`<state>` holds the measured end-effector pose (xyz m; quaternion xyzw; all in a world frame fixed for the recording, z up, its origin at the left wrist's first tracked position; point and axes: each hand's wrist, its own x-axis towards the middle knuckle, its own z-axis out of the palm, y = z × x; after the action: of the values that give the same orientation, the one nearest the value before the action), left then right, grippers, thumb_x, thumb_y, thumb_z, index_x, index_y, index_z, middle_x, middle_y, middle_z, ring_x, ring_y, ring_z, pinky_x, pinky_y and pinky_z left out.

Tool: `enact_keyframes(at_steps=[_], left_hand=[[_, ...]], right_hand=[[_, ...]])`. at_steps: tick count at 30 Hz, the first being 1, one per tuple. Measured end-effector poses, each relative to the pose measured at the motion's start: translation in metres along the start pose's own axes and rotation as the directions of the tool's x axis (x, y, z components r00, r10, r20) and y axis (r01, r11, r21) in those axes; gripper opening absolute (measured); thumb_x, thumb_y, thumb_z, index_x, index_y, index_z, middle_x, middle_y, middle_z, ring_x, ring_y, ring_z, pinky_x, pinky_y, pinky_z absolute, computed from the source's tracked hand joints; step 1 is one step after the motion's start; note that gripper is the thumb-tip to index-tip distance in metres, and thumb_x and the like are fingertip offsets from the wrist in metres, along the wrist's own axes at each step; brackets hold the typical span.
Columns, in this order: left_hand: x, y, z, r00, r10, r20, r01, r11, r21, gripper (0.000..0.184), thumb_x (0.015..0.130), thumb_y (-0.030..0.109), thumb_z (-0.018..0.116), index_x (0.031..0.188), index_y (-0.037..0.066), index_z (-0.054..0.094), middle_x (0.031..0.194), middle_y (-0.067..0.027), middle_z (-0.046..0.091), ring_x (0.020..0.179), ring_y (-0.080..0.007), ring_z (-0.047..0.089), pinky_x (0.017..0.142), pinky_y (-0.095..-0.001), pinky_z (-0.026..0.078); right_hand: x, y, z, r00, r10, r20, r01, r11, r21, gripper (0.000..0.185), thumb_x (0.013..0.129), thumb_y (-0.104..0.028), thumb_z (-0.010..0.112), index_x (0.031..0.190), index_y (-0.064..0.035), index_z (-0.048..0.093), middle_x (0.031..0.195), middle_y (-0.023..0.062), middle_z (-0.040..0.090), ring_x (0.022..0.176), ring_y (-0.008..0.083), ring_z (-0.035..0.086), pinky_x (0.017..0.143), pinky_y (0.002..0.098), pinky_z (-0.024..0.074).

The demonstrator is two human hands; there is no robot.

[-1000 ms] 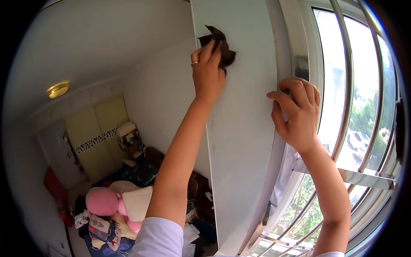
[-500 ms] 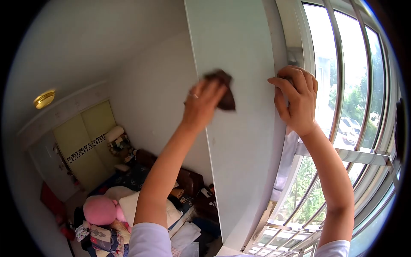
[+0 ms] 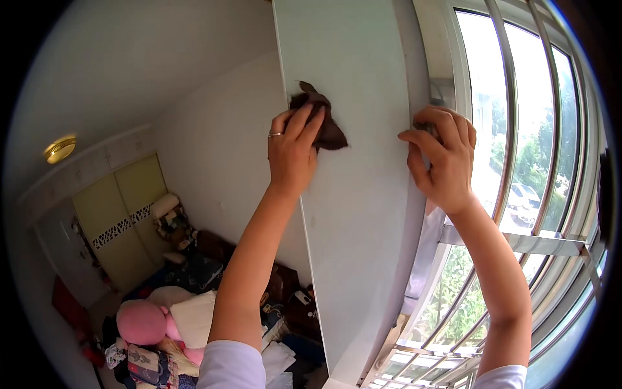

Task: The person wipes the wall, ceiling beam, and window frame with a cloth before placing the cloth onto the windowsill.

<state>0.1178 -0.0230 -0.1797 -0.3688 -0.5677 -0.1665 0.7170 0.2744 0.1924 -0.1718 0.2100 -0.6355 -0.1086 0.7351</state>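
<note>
My left hand [image 3: 293,150], with a ring on one finger, presses a crumpled dark brown cloth [image 3: 329,129] against a tall pale panel [image 3: 356,214], close to its left edge. The cloth sticks out above and to the right of the fingers. My right hand [image 3: 446,152] is at the right edge of the panel, beside the window frame. Its fingers are curled around that edge, and the thumb and index finger bend toward the panel. The inside of its grip is partly hidden.
Metal bars [image 3: 508,117] cross the bright window on the right. Below left are a bed with a pink plush toy [image 3: 141,322] and piled fabrics, a wardrobe [image 3: 120,211] and a gold ceiling lamp [image 3: 60,150].
My left hand and the cloth went down the panel, then back up a little. My right hand stays at the panel's edge. The whole view has shifted slightly.
</note>
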Motion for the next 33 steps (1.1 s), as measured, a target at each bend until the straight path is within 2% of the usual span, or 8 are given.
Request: enact_keyframes(at_steps=[2,7,9,12,18,22,29,33], left_hand=[[0.0,0.008,0.005,0.999,-0.024,-0.041,0.024,1.0,-0.003,0.047,0.073,-0.005,0.063,0.117,0.01,0.068,0.123,-0.0037,0.062,0.11,-0.029,0.053,0.091,-0.0387,0.049],[-0.043,0.029,0.002,0.952,0.304,0.025,-0.292,0.931,-0.219,0.038,0.073,-0.001,0.066,0.107,0.014,0.073,0.122,-0.0021,0.062,0.112,-0.0264,0.052,0.094,-0.0388,0.049],[-0.027,0.002,0.001,0.946,0.314,0.078,-0.3,0.941,-0.158,0.04,0.073,-0.004,0.064,0.108,0.014,0.072,0.121,-0.0025,0.062,0.112,-0.0279,0.052,0.093,-0.0395,0.049],[0.032,-0.026,0.01,1.0,0.01,0.016,-0.009,1.0,-0.025,0.067,0.067,-0.008,0.054,0.131,0.008,0.057,0.137,-0.0151,0.05,0.121,-0.039,0.045,0.104,-0.046,0.041],[0.125,-0.025,0.045,0.97,-0.188,-0.152,0.174,0.98,-0.101,0.052,0.082,0.006,0.049,0.133,0.005,0.056,0.141,-0.0165,0.048,0.13,-0.0389,0.042,0.107,-0.0452,0.039],[0.116,0.028,0.034,0.962,0.247,-0.119,-0.261,0.957,-0.125,0.053,0.073,0.009,0.061,0.126,0.008,0.062,0.132,-0.0115,0.056,0.123,-0.0333,0.051,0.101,-0.0438,0.045],[-0.047,0.076,-0.001,0.876,0.464,0.127,-0.421,0.867,-0.266,0.039,0.075,0.02,0.059,0.112,0.014,0.071,0.133,-0.006,0.058,0.121,-0.0287,0.052,0.098,-0.0444,0.046],[-0.056,0.047,0.008,0.788,0.615,-0.02,-0.594,0.753,-0.283,0.033,0.071,0.016,0.065,0.102,0.018,0.073,0.132,-0.0026,0.058,0.118,-0.0274,0.051,0.097,-0.0417,0.048]], right_hand=[[0.0,-0.002,-0.003,0.999,0.032,0.026,-0.032,0.999,0.012,0.021,0.065,-0.007,0.065,0.085,-0.0136,0.069,0.105,0.0045,0.058,0.106,0.0255,0.054,0.094,0.0405,0.0358],[0.0,-0.002,-0.004,0.999,0.016,0.032,-0.017,0.999,0.027,0.021,0.065,-0.007,0.066,0.084,-0.0134,0.069,0.105,0.0045,0.058,0.106,0.0254,0.054,0.092,0.0402,0.036],[0.001,-0.001,-0.003,0.999,0.008,0.036,-0.009,0.999,0.032,0.021,0.064,-0.007,0.066,0.084,-0.0134,0.069,0.105,0.0044,0.058,0.105,0.0254,0.054,0.092,0.0401,0.0361],[0.001,0.0,0.0,1.0,0.006,0.005,-0.006,1.0,0.02,0.021,0.065,-0.007,0.066,0.084,-0.0135,0.069,0.104,0.0043,0.059,0.105,0.0251,0.054,0.091,0.0401,0.0364],[-0.002,0.004,0.001,0.999,0.042,-0.032,-0.04,0.997,0.065,0.021,0.067,-0.005,0.064,0.086,-0.0133,0.069,0.102,0.0041,0.059,0.102,0.0252,0.055,0.09,0.0389,0.0363],[0.003,0.003,-0.003,0.998,0.044,-0.054,-0.04,0.996,0.074,0.024,0.069,-0.005,0.063,0.091,-0.0131,0.069,0.102,0.0044,0.06,0.101,0.0253,0.055,0.089,0.0383,0.0359],[0.0,0.004,-0.003,0.993,0.011,-0.118,0.0,0.996,0.093,0.027,0.072,-0.004,0.062,0.096,-0.0122,0.069,0.101,0.0054,0.061,0.099,0.0253,0.056,0.088,0.0379,0.0357],[0.001,0.002,-0.003,0.992,0.033,-0.121,-0.024,0.997,0.071,0.027,0.073,-0.003,0.061,0.096,-0.0123,0.068,0.099,0.0041,0.061,0.098,0.0253,0.056,0.087,0.0376,0.0358]])
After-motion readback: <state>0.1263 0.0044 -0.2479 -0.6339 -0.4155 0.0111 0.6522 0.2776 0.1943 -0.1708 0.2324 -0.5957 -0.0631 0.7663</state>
